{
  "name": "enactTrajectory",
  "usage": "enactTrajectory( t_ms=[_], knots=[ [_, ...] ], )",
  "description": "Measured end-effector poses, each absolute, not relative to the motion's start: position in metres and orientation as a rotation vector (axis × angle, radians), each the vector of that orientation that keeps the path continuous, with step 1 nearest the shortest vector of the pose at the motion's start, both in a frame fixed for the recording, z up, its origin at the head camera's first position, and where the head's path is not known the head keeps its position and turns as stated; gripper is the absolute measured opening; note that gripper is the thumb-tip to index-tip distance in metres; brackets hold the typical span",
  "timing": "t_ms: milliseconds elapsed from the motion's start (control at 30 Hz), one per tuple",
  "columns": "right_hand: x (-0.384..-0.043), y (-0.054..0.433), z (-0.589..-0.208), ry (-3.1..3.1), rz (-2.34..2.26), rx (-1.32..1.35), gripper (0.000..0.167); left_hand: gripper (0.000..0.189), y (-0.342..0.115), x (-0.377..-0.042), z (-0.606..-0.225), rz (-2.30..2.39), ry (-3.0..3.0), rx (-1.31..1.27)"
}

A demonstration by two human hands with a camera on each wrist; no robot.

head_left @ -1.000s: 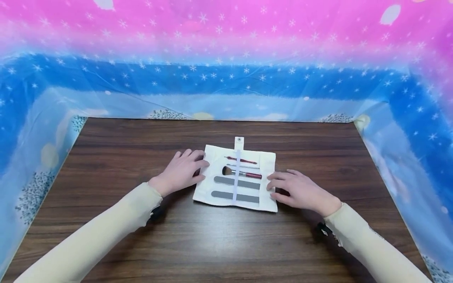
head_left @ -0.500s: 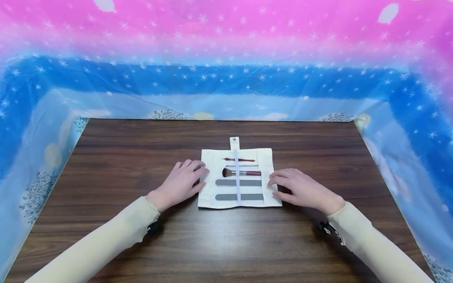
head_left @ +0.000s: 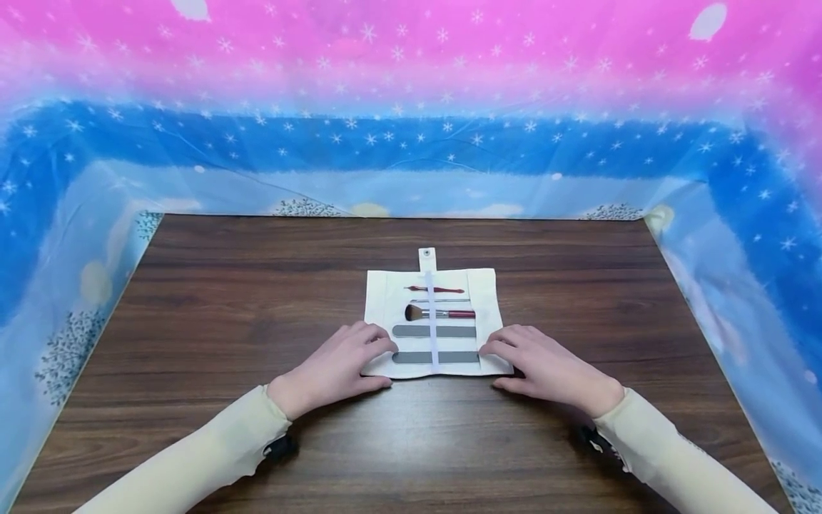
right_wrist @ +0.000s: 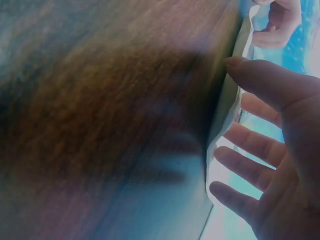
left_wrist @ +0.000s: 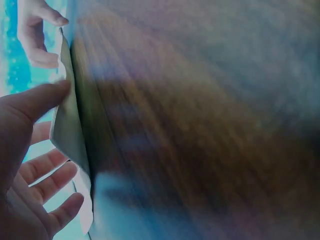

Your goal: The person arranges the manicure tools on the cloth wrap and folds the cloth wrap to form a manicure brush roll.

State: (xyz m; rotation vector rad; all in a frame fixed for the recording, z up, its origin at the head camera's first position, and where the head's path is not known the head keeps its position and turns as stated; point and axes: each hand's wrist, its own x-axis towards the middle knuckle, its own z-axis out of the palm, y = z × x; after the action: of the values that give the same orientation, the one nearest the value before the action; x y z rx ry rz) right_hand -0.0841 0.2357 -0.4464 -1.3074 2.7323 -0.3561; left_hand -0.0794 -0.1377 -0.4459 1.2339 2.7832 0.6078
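A white fabric tool roll (head_left: 375,300) lies spread flat on the table in the head view. Under its pale band (head_left: 433,346) sit a slim red-handled tool (head_left: 449,290), a thin silver tool, a makeup brush (head_left: 461,314) and two grey nail files (head_left: 407,331). My left hand (head_left: 337,364) rests at the near left corner, fingers over the cloth, thumb at the front edge. At the near right corner my right hand (head_left: 549,364) lies likewise. Both wrist views show loosely extended fingers and a thumb beside the roll's near edge (left_wrist: 70,125).
The brown wood-grain table (head_left: 257,257) carries the roll near its middle. A snap tab (head_left: 427,258) sticks out from the roll's far edge. A pink and blue snowflake-patterned cloth (head_left: 411,143) encloses the table's back and sides.
The roll was skewed one second ago and has turned straight. Both hands have since slid from its sides down to the near corners.
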Motion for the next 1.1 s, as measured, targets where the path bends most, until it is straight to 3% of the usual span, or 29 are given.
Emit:
enactTrajectory(
  t_ms=[233, 567, 900, 1100],
  knots=[
    [-0.085, 0.238, -0.450, 2.750, -0.391, -1.328, 0.038, 0.033, -0.138, -0.077, -0.451, 0.610, 2.759, 1.278],
    [-0.091, 0.242, -0.446, 2.707, -0.551, -1.221, 0.028, 0.008, -0.136, -0.079, -0.447, 0.843, 2.798, 1.203],
    [-0.106, 0.240, -0.440, 2.744, -0.726, -1.005, 0.018, 0.007, -0.133, -0.090, -0.453, 0.961, 2.895, 1.011],
    [-0.115, 0.237, -0.446, 2.822, -0.716, -0.881, 0.028, 0.012, -0.128, -0.100, -0.452, 0.898, 2.921, 0.852]
  ],
)
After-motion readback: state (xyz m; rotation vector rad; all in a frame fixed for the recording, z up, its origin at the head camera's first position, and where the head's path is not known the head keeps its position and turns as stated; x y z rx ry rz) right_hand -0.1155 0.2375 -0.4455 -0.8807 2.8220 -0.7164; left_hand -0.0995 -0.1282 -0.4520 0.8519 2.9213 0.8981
